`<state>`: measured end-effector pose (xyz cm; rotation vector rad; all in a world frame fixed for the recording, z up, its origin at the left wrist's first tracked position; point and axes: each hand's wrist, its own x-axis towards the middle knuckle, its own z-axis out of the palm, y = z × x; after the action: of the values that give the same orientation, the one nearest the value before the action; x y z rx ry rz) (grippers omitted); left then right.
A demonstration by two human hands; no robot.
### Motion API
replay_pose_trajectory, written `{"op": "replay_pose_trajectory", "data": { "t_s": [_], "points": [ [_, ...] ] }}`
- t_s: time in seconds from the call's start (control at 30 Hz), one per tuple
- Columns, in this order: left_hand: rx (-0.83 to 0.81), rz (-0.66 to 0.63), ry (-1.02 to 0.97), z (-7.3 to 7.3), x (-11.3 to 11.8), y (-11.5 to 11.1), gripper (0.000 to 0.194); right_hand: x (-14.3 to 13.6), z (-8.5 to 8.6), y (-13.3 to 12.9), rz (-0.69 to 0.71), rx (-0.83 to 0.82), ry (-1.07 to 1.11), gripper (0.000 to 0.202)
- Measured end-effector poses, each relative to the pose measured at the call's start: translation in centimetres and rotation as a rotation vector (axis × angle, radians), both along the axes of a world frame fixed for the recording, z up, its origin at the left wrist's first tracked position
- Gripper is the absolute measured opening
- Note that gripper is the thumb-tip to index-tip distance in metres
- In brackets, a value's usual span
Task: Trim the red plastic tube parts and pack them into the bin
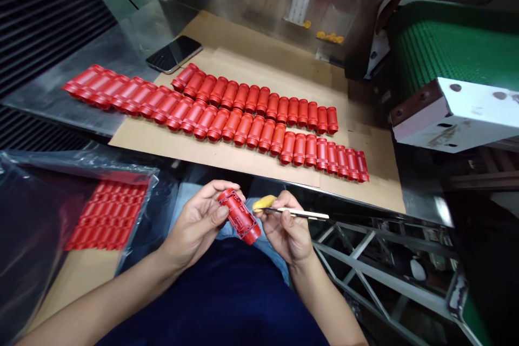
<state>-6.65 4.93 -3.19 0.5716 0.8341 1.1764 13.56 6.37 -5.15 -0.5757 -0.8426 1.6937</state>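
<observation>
My left hand (203, 221) is closed around a red plastic cylinder (239, 217), tilted and with dark outlined print on its side. Close to its right side, my right hand (290, 230) pinches a slender black-and-white stick-like tool (302, 213), its exact kind unclear. A yellow cover (264, 204), like a finger cot, sits at a fingertip of that hand, just short of the cylinder. Beyond both hands, two long rows of similar red cylinders (231, 124) lie side by side on a cardboard sheet (263, 165).
A phone (174, 54) lies at the back left of the table. Lower left, a plastic-lined box (148, 173) holds many red cylinders. To the right stand a green conveyor belt (454, 38) with a white metal bracket (478, 113) and a metal frame (377, 265). Small bags with orange pieces (330, 37) hang behind.
</observation>
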Motion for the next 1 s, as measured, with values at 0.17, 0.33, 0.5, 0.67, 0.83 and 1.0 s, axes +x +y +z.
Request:
{"op": "replay_pose_trajectory", "data": {
  "t_s": [0.17,0.33,0.5,0.67,0.83,1.0],
  "points": [
    [-0.031,0.034,-0.036,-0.2,-0.3,0.1,0.032,0.0,0.1,0.0,0.01,0.028,-0.065,0.038],
    [-0.018,-0.013,-0.037,-0.5,-0.5,0.2,0.031,2.2,0.4,0.3,0.098,0.173,-0.015,0.037],
    [0.133,-0.032,0.153,-1.1,-0.8,-0.2,0.035,3.8,1.8,0.3,-0.114,0.433,-0.528,0.015],
    [0.274,0.008,0.351,-0.6,-0.6,-0.6,0.04,1.9,3.9,-0.4,-0.236,0.705,-0.7,0.023],
    [0.306,0.033,0.375,-0.1,-0.5,-0.7,0.04,1.1,3.8,-0.3,-0.294,0.797,-0.755,0.031],
    [0.324,0.047,0.393,0.0,-0.4,-0.7,0.042,1.1,3.4,-0.4,-0.347,0.835,-0.817,0.032]
  ]
}}
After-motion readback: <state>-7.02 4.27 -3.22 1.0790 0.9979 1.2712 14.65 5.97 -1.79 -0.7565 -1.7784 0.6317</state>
